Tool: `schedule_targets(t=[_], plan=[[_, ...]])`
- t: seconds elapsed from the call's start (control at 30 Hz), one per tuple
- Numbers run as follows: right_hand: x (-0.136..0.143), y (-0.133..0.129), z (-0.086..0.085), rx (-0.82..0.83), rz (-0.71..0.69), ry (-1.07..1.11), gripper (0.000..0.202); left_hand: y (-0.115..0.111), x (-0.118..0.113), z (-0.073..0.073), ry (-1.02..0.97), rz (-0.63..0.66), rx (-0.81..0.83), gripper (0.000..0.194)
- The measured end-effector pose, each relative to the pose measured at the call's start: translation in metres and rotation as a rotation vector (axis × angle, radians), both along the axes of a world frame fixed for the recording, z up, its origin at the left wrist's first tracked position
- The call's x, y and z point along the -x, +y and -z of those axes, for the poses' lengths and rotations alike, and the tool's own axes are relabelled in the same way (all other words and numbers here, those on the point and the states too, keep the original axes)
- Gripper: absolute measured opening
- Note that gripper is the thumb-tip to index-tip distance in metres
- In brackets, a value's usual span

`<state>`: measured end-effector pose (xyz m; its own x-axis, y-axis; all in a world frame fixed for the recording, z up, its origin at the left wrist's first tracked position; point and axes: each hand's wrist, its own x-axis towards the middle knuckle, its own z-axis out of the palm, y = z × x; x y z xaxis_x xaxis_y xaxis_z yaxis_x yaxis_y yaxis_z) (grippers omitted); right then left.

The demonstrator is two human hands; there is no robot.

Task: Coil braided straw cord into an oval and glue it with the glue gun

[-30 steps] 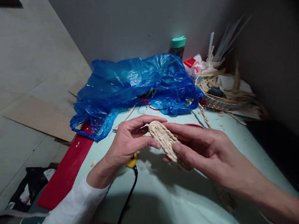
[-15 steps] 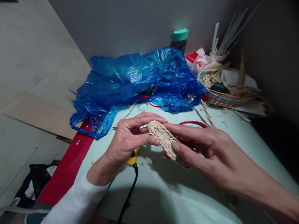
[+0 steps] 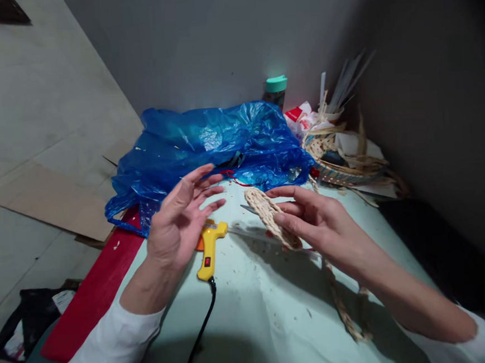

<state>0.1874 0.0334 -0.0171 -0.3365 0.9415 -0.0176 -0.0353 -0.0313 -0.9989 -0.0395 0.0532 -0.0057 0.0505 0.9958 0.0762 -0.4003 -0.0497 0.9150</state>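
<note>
A long oval of coiled, braided straw (image 3: 268,213) is held up over the table by my right hand (image 3: 318,214), thumb on its face and fingers behind. From it a length of straw braid (image 3: 340,302) hangs down below my right wrist. My left hand (image 3: 182,214) is off the piece, fingers spread and slightly curled, holding nothing. Just beside that hand, a yellow glue gun (image 3: 209,248) lies on the table, a clear glue stick (image 3: 246,233) in line with its back end. The pointed tip of a metal blade (image 3: 249,209) shows behind the straw oval.
A crumpled blue plastic bag (image 3: 205,139) spreads across the back of the pale green table (image 3: 245,326). A woven basket (image 3: 345,162) with straw scraps stands at the back right, near a jar with a teal lid (image 3: 275,84). The glue gun's black cord (image 3: 201,330) runs toward me.
My left hand has let go of the straw oval, moved left and opened. My right hand keeps hold of it. The view has shifted, and the glue gun now shows fully.
</note>
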Motion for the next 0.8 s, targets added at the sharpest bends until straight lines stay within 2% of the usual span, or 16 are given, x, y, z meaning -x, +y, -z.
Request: schedule_targets(t=[0.07,0.1,0.17,0.23,0.3,0.43,0.57,0.8], plan=[[-0.002,0.004,-0.002,0.09,-0.003,0.078,0.042,0.005,0.003,0.001,0.06,-0.22,0.023,0.033],[-0.003,0.005,-0.003,0.111,-0.016,0.092,0.046,0.007,0.004,0.002,0.101,-0.285,0.033,0.03],[-0.004,0.004,-0.005,0.127,-0.043,0.109,0.051,0.008,0.004,0.004,0.172,-0.332,0.025,0.024],[-0.004,0.0,-0.006,0.142,-0.068,0.148,0.053,0.006,0.001,0.007,0.233,-0.289,-0.006,0.018],[-0.003,-0.005,-0.009,0.152,-0.093,0.187,0.052,0.002,-0.002,0.012,0.272,-0.193,-0.027,0.013],[0.003,-0.015,-0.014,0.13,-0.125,0.2,0.048,-0.008,-0.01,0.02,0.23,-0.038,-0.098,0.002],[0.008,-0.024,-0.018,0.053,-0.102,0.179,0.042,-0.018,-0.015,0.017,0.244,-0.013,-0.152,0.001],[0.012,-0.034,-0.018,-0.103,-0.012,0.066,0.034,-0.028,-0.018,0.007,0.289,0.014,-0.083,0.011]])
